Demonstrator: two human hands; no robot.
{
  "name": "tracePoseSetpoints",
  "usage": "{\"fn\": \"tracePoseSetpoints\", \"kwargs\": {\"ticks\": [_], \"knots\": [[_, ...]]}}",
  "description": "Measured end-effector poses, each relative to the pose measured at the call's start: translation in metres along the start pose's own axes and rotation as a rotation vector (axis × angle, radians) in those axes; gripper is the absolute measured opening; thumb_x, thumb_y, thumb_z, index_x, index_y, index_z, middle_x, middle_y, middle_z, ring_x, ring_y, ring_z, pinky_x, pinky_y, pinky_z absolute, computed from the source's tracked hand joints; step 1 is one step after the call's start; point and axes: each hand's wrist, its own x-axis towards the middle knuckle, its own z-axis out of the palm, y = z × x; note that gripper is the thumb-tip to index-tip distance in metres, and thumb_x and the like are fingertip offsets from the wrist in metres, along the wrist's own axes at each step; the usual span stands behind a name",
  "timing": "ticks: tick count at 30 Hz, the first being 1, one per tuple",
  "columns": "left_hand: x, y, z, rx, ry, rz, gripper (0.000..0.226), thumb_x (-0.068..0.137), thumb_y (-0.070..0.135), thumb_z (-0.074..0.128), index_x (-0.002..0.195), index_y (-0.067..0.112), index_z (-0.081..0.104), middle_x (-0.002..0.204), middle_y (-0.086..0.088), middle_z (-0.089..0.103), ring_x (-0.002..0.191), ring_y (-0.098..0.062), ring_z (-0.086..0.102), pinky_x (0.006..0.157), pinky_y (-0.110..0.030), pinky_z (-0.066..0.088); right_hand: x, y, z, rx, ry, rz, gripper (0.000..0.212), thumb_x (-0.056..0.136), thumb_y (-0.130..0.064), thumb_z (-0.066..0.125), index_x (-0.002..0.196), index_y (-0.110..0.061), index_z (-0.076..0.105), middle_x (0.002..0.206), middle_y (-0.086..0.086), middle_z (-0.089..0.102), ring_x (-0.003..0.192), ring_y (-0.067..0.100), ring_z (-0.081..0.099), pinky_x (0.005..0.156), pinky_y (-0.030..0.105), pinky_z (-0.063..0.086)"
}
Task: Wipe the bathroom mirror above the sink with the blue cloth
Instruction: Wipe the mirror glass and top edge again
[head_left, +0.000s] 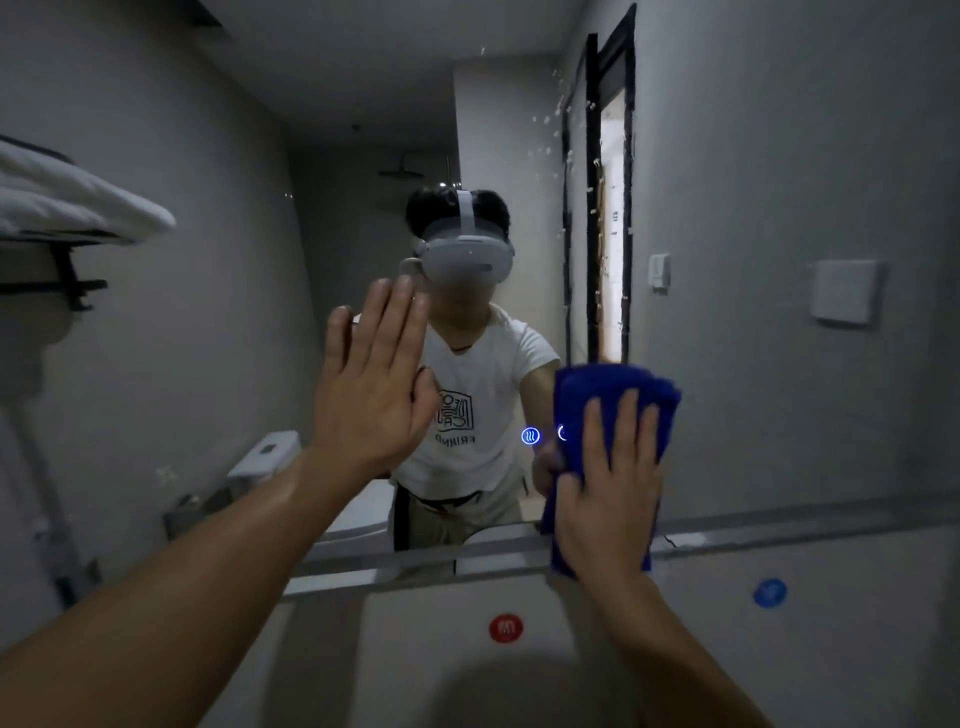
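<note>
At the bottom edge a dark rounded shape is too blurred to identify, and both forearms are cut off by the frame. On the pale panel under the mirror (727, 208) sit a red sticker (505, 627) and, to its right, a blue sticker (770, 592). The marks on both are too small to read.

The right hand (608, 483) lies flat with straight fingers, pressing the cloth (613, 395) to the glass. The cloth is folded, low on the mirror and hanging over its bottom edge. It half covers one lit blue icon (562, 432). A second icon (530, 436) just to the left shows three wavy lines.

The left hand (371, 374) is released, fingers straight and together, palm to the glass. Whether it touches is hard to tell.

In the reflection, a person's white shirt carries a reversed print that cannot be read for sure. White spots (561, 114) speckle the upper glass.

At far left, folded towels (67, 202) on a dark rack are cut off by the frame.
</note>
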Motion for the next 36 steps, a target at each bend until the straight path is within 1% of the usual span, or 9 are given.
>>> {"fn": "tracePoseSetpoints", "kwargs": {"ticks": [4, 8, 11, 16, 22, 26, 30, 33, 36], "knots": [[-0.003, 0.000, 0.002, 0.007, -0.013, -0.006, 0.064, 0.099, 0.034, 0.030, 0.155, 0.004, 0.025, 0.163, -0.015, 0.020, 0.152, -0.030, 0.016, 0.120, -0.055, 0.017, 0.003, -0.030, 0.011, -0.017, 0.008, -0.007, 0.076, 0.089, -0.032, 0.032, 0.158, -0.024, 0.002, 0.166, 0.004, -0.010, 0.151, 0.025, -0.013, 0.118, 0.058, 0.014], [-0.004, 0.000, 0.002, -0.002, -0.046, -0.019, 0.065, 0.099, 0.035, 0.029, 0.156, 0.004, 0.021, 0.164, -0.015, 0.016, 0.153, -0.028, 0.012, 0.120, -0.055, 0.016, -0.084, -0.018, 0.042, -0.121, -0.058, -0.457, 0.072, 0.087, -0.027, 0.047, 0.154, -0.022, 0.021, 0.166, 0.006, 0.003, 0.152, 0.029, 0.003, 0.122, 0.050, 0.003], [-0.003, 0.000, 0.002, 0.002, -0.036, -0.016, 0.066, 0.098, 0.034, 0.031, 0.156, 0.004, 0.021, 0.164, -0.015, 0.018, 0.152, -0.028, 0.013, 0.121, -0.054, 0.015, -0.096, 0.010, 0.041, -0.121, -0.052, -0.608, 0.072, 0.086, -0.019, 0.053, 0.154, -0.021, 0.028, 0.163, 0.006, 0.020, 0.151, 0.028, 0.016, 0.123, 0.050, 0.005], [-0.004, 0.001, 0.003, 0.027, -0.022, -0.011, 0.066, 0.098, 0.035, 0.033, 0.155, 0.003, 0.025, 0.163, -0.016, 0.020, 0.152, -0.029, 0.015, 0.121, -0.054, 0.016, -0.046, -0.007, 0.021, -0.123, -0.045, -0.368, 0.082, 0.085, -0.026, 0.040, 0.159, -0.025, 0.004, 0.166, 0.005, 0.002, 0.152, 0.028, 0.001, 0.120, 0.049, 0.004], [-0.005, 0.000, 0.005, 0.015, -0.009, -0.014, 0.066, 0.098, 0.035, 0.032, 0.155, 0.003, 0.023, 0.163, -0.016, 0.019, 0.152, -0.028, 0.014, 0.121, -0.054, 0.017, -0.058, -0.050, 0.042, -0.067, -0.023, -0.238, 0.080, 0.087, -0.028, 0.042, 0.158, -0.024, 0.004, 0.166, 0.004, -0.002, 0.153, 0.027, 0.002, 0.122, 0.047, 0.001], [-0.005, 0.000, 0.005, 0.017, -0.034, -0.019, 0.066, 0.099, 0.037, 0.029, 0.157, 0.005, 0.020, 0.164, -0.014, 0.016, 0.153, -0.026, 0.010, 0.121, -0.054, 0.015, -0.073, -0.045, 0.039, -0.029, -0.025, -0.239, 0.081, 0.085, -0.025, 0.041, 0.158, -0.025, 0.005, 0.166, 0.002, -0.002, 0.153, 0.025, 0.001, 0.118, 0.048, 0.009], [-0.006, 0.000, 0.006, 0.009, -0.021, -0.019, 0.064, 0.100, 0.037, 0.027, 0.156, 0.005, 0.023, 0.164, -0.014, 0.018, 0.153, -0.026, 0.013, 0.122, -0.053, 0.014, 0.006, -0.080, 0.019, 0.069, 0.044, -0.150, 0.079, 0.090, -0.029, 0.045, 0.158, -0.026, 0.005, 0.166, 0.000, -0.007, 0.152, 0.022, -0.006, 0.118, 0.052, 0.012], [-0.005, 0.000, 0.006, 0.007, -0.008, -0.016, 0.063, 0.101, 0.036, 0.027, 0.156, 0.004, 0.024, 0.164, -0.014, 0.020, 0.152, -0.027, 0.015, 0.122, -0.053, 0.015, 0.039, -0.093, 0.015, 0.082, 0.084, -0.155, 0.075, 0.091, -0.029, 0.047, 0.157, -0.023, 0.013, 0.165, 0.002, 0.000, 0.153, 0.023, -0.003, 0.121, 0.052, 0.009], [-0.006, 0.000, 0.005, -0.002, -0.032, -0.029, 0.064, 0.102, 0.038, 0.023, 0.156, 0.005, 0.022, 0.164, -0.014, 0.018, 0.153, -0.026, 0.012, 0.122, -0.052, 0.013, -0.007, -0.078, 0.030, 0.006, 0.037, -0.247, 0.077, 0.091, -0.031, 0.040, 0.158, -0.025, 0.004, 0.166, 0.004, -0.005, 0.153, 0.025, -0.001, 0.121, 0.049, 0.003]]}}
